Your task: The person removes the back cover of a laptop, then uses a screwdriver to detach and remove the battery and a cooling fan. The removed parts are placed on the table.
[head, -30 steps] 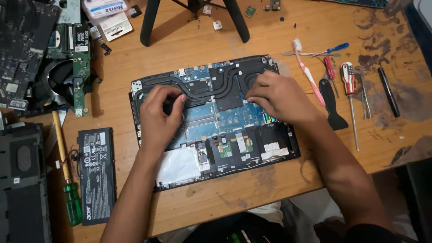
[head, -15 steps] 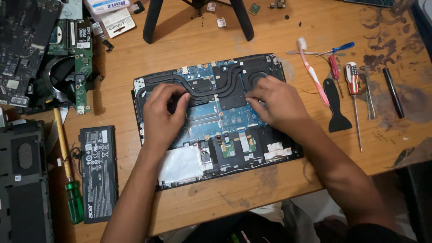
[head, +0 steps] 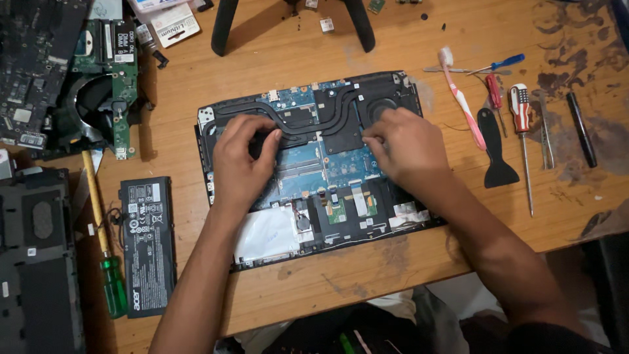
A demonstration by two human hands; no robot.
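Observation:
An opened laptop base (head: 386,216) lies on the wooden table with its blue mainboard (head: 308,160), black heat pipes (head: 327,111) and fans exposed. My left hand (head: 239,160) rests on the left side of the board, fingers curled down onto the cooling assembly near the left fan. My right hand (head: 403,147) presses on the right side, fingertips at the heat pipes beside the right fan (head: 380,108). What sits under the fingertips is hidden.
A black battery pack (head: 147,242) and a green-handled screwdriver (head: 105,255) lie at the left. Circuit boards (head: 111,78) and laptop parts fill the far left. At the right lie a toothbrush (head: 462,105), a black scraper (head: 498,157), screwdrivers (head: 521,131) and a pen (head: 582,128). Tripod legs (head: 226,26) stand at the back.
Both hands stay on the cooling assembly with only slight finger shifts. The view has drifted a little, so the laptop sits slightly lower in frame.

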